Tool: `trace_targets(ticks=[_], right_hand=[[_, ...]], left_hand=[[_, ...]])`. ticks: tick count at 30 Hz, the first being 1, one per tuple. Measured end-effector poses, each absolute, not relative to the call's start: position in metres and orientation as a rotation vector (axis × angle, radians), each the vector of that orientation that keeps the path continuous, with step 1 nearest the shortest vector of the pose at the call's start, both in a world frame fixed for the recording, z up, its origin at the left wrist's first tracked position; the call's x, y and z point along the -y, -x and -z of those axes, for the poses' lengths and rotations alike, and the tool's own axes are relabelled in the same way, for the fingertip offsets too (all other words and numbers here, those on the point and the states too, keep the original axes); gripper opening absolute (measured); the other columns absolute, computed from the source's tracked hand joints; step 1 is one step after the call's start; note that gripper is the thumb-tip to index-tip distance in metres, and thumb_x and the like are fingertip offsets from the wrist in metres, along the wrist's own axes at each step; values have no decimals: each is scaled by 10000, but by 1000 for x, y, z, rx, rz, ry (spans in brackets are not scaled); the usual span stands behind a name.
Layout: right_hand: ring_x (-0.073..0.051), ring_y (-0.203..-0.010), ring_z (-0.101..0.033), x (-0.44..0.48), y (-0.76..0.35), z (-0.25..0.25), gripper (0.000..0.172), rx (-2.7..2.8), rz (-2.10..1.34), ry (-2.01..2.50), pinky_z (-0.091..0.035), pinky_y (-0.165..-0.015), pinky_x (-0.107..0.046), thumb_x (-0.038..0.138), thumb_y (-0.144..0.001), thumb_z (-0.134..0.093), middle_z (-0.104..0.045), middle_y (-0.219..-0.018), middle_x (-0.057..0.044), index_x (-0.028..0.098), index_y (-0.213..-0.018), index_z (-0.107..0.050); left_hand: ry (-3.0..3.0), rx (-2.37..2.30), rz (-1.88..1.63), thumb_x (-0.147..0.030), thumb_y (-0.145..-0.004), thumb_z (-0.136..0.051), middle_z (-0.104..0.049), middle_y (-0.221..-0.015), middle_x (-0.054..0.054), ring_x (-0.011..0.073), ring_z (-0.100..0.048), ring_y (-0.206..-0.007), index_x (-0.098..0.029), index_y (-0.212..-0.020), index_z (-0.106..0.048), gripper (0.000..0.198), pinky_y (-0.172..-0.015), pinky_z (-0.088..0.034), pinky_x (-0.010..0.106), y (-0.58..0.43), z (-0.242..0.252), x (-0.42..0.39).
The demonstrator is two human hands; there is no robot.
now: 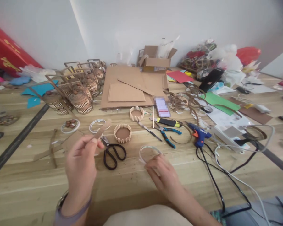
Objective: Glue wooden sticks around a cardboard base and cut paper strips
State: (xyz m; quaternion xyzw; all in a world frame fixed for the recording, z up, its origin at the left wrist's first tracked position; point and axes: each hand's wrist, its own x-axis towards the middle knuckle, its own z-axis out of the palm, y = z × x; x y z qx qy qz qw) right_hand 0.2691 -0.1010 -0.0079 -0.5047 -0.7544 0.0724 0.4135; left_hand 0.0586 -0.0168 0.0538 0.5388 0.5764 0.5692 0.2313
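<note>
Your left hand [82, 160] pinches a brown strip [105, 128], your right hand [163, 175] a pale ring [141, 154] — wooden table [25, 191] beneath, strewn with tools [165, 139], grey-white wall [122, 25] behind.

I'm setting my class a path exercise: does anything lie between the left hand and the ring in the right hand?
Yes: black-handled scissors lie on the table between the left hand and the ring, handles toward the person.

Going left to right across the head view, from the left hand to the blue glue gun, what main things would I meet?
Left hand → black-handled scissors → farther stick-walled round tray → right hand → blue glue gun.
</note>
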Motion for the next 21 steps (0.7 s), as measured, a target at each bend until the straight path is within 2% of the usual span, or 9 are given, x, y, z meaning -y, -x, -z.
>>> trace_targets(ticks=[2, 5, 9, 12, 14, 18, 21], right_hand=[[-209, -777, -598, 98, -272, 18, 79, 2074, -242, 1368, -475, -690, -342, 227, -917, -599, -677, -841, -48, 212, -848, -632], [-243, -892, -595, 86, -267, 20, 138, 2118, -304, 1498, -485, -762, -373, 333, -865, -685, -659, -984, -96, 196, -860, -688], [-234, -863, -600, 53, -233, 9, 191, 2207, -353, 1627, -487, -789, -369, 302, -945, -566, -666, -887, -89, 174, -859, -680], [-264, -965, -612, 27, -196, 5, 205, 2411, -463, 1723, -500, -821, -359, 337, -900, -629, -675, -968, -111, 154, -990, -644], [-277, -957, -637, 14, -175, 7, 234, 2434, -508, 1771, -523, -783, -357, 302, -883, -639, -673, -998, -131, 133, -1044, -621], [-253, -812, -691, 6, -159, 9, 214, 2424, -598, 1858, -540, -617, -310, 124, -887, -532, -673, -994, -161, 97, -1089, -596], [-256, -805, -700, 9, -167, 5, 233, 2419, -684, 1862, -536, -585, -291, 78, -852, -526, -677, -988, -181, 83, -1074, -594]], left_hand=[[-1458, -1545, -1538, -262, -843, -544, -614, -638, -32, 130, -540, -542, -220, -662, -592, 192, -475, -417, 240, -56, -46, 16], [-1444, -1535, -1552, -267, -849, -548, -641, -684, -18, 161, -616, -693, -221, -676, -606, 188, -619, -493, 258, -57, -32, 17], [-1440, -1520, -1604, -263, -852, -561, -634, -684, -18, 159, -614, -710, -217, -670, -610, 195, -688, -511, 271, -58, -21, 15], [-1481, -1499, -1636, -232, -847, -574, -623, -675, -21, 157, -609, -719, -219, -654, -611, 197, -696, -509, 267, -58, -20, 15], [-1521, -1492, -1628, -213, -841, -584, -619, -668, -24, 154, -605, -721, -219, -646, -615, 198, -698, -504, 259, -57, -21, 15], [-1507, -1483, -1574, -190, -853, -572, -599, -634, -34, 140, -600, -705, -218, -622, -603, 235, -688, -495, 232, -55, -20, 16], [-1485, -1444, -1522, -183, -865, -559, -587, -623, -40, 132, -604, -697, -218, -617, -593, 253, -672, -491, 214, -55, -20, 16]])
